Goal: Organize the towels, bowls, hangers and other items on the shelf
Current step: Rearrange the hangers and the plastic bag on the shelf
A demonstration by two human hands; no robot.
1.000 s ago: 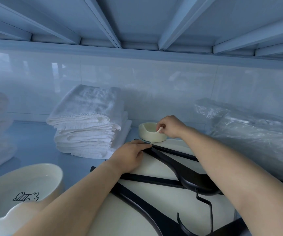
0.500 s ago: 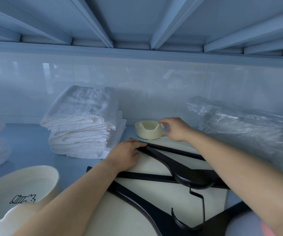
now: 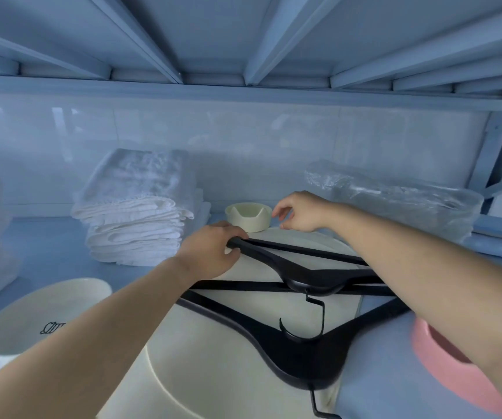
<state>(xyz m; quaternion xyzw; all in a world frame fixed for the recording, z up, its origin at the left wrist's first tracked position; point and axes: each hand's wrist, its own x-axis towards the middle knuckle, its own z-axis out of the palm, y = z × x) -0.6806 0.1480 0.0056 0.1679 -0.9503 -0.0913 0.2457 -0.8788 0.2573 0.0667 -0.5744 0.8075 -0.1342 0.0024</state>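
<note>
Presently, item by item. Risk first: my left hand (image 3: 210,252) grips the near tip of the upper black hanger (image 3: 298,272), fingers curled over it and thumb beneath; that hanger lies crossed over a lower black hanger (image 3: 273,337), and its hook (image 3: 310,322) hangs just above the lower one's neck, so I judge that a careless pull could snag the pair and drag both across the cream mat (image 3: 228,373) toward the shelf (image 3: 47,252) edge. Second risk: my right hand (image 3: 299,211) is loosely open, fingers and thumb parted, holding nothing, just beside the small cream bowl (image 3: 248,216) without touching it; a knock from the fingers or from the swinging hanger tip could slide the bowl off the mat's far edge. My right forearm passes above the pink bowl (image 3: 443,358) at the near right. Positions: folded towels (image 3: 134,213) stacked left of the small bowl; large cream bowl (image 3: 41,316) near left, beside my left forearm; plastic-wrapped bundle (image 3: 394,198) far right.
</note>
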